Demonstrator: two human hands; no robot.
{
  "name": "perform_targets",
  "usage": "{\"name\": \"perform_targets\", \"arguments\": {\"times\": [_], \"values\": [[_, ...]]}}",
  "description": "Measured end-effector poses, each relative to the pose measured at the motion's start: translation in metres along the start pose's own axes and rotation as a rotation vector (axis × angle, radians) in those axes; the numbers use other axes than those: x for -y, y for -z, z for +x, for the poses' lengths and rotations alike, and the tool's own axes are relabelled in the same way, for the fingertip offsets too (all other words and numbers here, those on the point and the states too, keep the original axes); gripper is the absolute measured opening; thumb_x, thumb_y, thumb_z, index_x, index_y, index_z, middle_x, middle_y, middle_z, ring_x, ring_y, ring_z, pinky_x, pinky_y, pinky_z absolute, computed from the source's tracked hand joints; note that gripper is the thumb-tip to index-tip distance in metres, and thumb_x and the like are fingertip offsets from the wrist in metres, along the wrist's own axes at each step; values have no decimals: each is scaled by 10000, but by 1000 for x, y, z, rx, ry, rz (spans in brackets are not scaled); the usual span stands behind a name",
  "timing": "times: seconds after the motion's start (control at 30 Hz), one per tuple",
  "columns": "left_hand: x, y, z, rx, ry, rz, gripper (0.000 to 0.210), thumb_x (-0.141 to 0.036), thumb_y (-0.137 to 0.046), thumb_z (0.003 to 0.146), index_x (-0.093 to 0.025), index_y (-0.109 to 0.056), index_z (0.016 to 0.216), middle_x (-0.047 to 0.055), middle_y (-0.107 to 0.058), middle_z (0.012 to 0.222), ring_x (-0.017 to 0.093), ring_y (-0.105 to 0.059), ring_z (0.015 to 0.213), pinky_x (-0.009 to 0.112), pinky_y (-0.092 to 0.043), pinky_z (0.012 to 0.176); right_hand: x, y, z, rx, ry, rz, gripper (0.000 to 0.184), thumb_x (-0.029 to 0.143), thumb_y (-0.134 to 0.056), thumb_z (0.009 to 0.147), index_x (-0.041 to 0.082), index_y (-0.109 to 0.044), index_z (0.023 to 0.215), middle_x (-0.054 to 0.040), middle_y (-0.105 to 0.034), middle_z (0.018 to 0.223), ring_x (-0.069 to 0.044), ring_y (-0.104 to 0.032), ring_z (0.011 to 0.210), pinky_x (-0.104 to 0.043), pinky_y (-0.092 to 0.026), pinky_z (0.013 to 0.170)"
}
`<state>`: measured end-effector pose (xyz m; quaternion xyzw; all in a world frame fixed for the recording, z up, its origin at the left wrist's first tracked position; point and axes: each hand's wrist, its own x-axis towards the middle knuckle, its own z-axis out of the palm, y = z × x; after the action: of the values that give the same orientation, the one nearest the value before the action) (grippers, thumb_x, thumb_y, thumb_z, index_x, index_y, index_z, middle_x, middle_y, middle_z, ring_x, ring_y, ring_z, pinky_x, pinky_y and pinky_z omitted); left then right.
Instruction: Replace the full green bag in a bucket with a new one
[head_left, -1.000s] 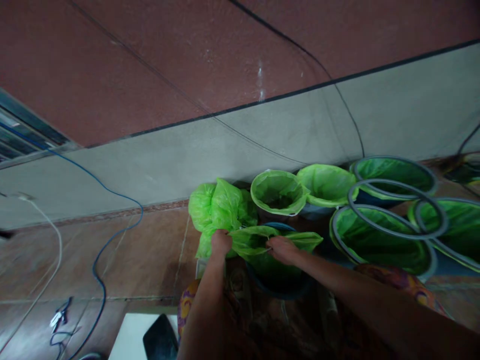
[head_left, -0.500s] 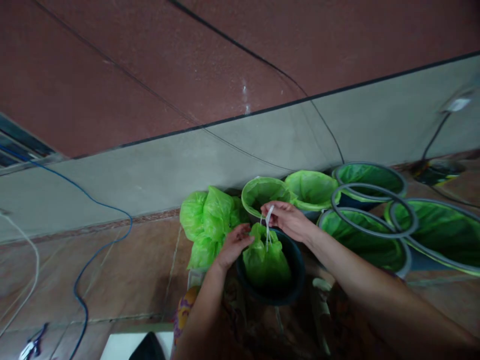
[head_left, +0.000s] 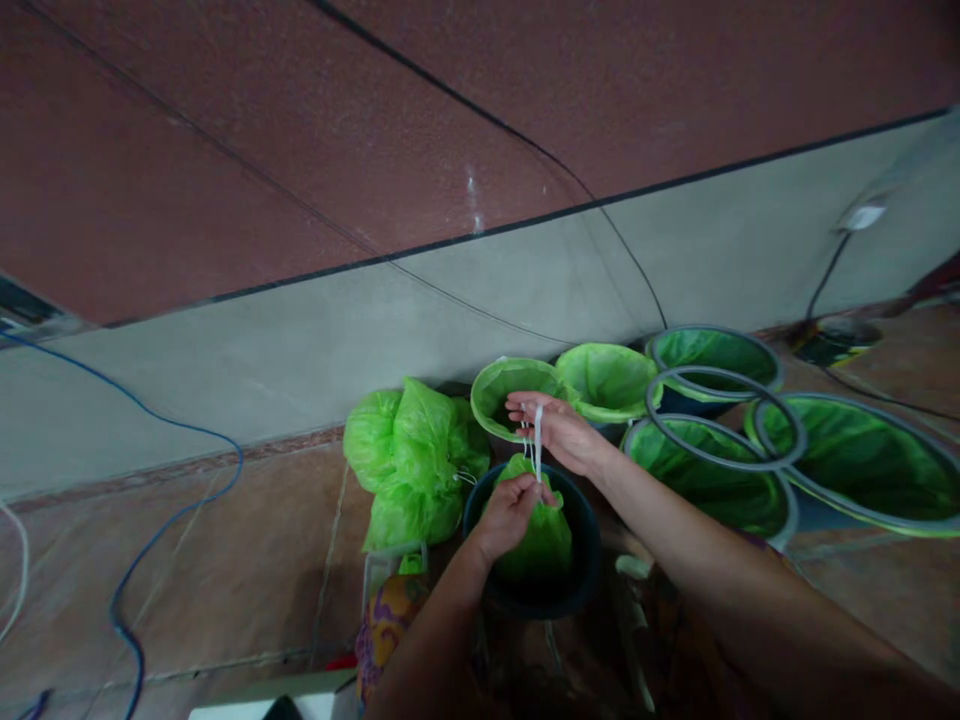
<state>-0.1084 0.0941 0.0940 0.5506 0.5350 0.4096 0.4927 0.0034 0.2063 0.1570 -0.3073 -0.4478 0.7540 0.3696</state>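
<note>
A green plastic bag point(head_left: 534, 555) with its top gathered sits inside a dark bucket point(head_left: 590, 540) in front of me. White drawstrings point(head_left: 538, 440) rise from its neck. My right hand point(head_left: 561, 430) is above the bag with the strings looped over its fingers. Just below, my left hand point(head_left: 508, 518) is closed in a pinch at the bag's neck, where the strings come out. Its fingertips partly hide the gathered top, so I cannot tell how much plastic is pinched along with the string.
Filled green bags point(head_left: 409, 455) are heaped left of the bucket. Behind and to the right stand several bins with green liners, such as this one point(head_left: 609, 380). A loose grey ring point(head_left: 724, 375) lies across the right-hand bins. A blue cable point(head_left: 176, 422) trails over the floor at left.
My left hand has moved from the bag's left side onto its neck and closed there. The strings now stand taut and upright between both hands. The view has shifted slightly.
</note>
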Motion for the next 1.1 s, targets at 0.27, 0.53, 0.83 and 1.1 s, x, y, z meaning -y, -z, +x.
{"name": "perform_targets", "arguments": {"times": [0.27,0.53,0.83,1.1], "values": [[25,32,11,-658,374,-87,280,-273,-398,887,-164,-596,722,-30,-505,549,96,-488,505,230,-430,549,23,24,-14,228,-18,-317,438,307,-809,651,158,-694,1047,20,-647,771,-99,-573,692,-263,-455,701],[18,8,9,-221,106,405,273,-168,-441,863,-173,-713,891,22,-675,739,136,-590,691,251,-466,693,20,-3,-28,591,-60,-164,359,386,-728,781,134,-697,1036,24,-606,644,-89,-530,594,-228,-426,584],[22,5,6,-100,222,340,337,-322,-461,899,-156,-686,710,-9,-576,580,111,-486,550,234,-388,560,-14,11,3,-29,-142,-567,401,422,-648,834,188,-612,1158,-20,-657,823,-103,-565,571,-243,-462,558],[28,19,10,-291,376,97,305,-302,-533,866,-149,-699,661,-9,-599,549,90,-481,494,221,-363,518,-39,14,-19,443,-160,-1422,178,212,-553,858,149,-718,839,-86,-716,795,-188,-644,738,-252,-423,632]]}}
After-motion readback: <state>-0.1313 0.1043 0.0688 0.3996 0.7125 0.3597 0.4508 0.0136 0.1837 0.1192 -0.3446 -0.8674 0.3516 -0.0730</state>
